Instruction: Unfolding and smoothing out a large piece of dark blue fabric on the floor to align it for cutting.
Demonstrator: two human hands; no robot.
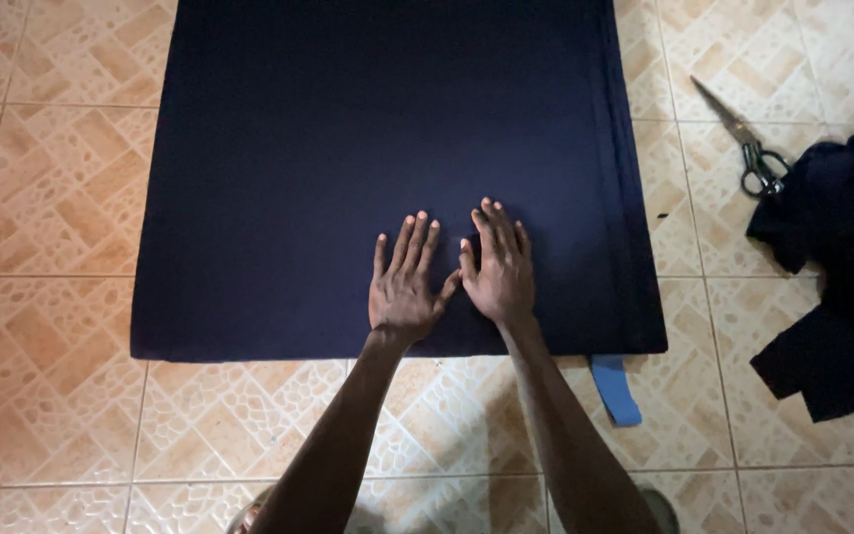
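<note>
A large dark navy cloth [348, 129] lies spread flat on the tiled floor, folded into a rectangle. My left hand [402, 287] rests palm down on the cloth near its front edge, fingers spread. Beside it, my right hand [498, 267] also lies flat on the cloth with fingers apart; the two thumbs nearly touch. Neither hand holds anything.
A blue strip [615, 389] pokes out from under the cloth's front right corner. Scissors [743, 138] lie on the tiles at the right, next to a crumpled pile of dark fabric [837, 277]. Beige patterned floor tiles [51, 198] surround the cloth.
</note>
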